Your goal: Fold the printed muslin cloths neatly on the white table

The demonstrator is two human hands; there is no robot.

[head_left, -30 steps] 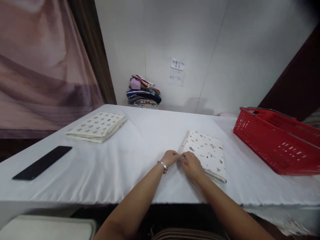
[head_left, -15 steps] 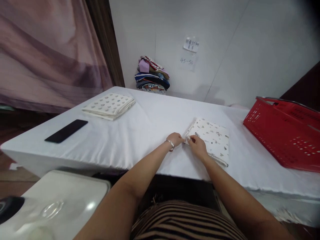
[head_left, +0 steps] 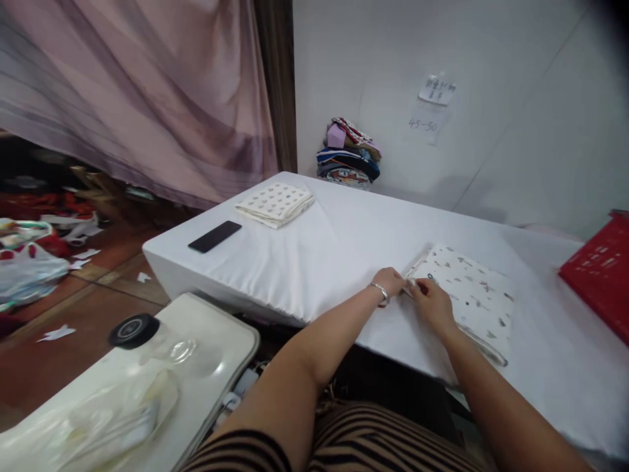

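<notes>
A folded white cloth (head_left: 474, 295) with a small scattered print lies on the table, to the right of both hands. My left hand (head_left: 390, 282), with a silver bracelet at the wrist, pinches the cloth's near left corner. Right beside it, my right hand (head_left: 432, 303) has its fingers closed on the same corner, its palm over the cloth's left side. The fingertips of both hands nearly meet, and the bit of fabric between them is small and partly hidden.
The table (head_left: 344, 236) has a white cover. On its far left lie another folded printed cloth (head_left: 276, 202) and a black phone (head_left: 215, 236). A red basket (head_left: 602, 272) stands at the right. Folded fabrics (head_left: 348, 154) are piled by the wall. A white surface (head_left: 211, 324) holds a black round object (head_left: 133, 330).
The view has swung left, so everything sits farther right and more floor shows. Both hands stay at the same corner of the folded cloth.
</notes>
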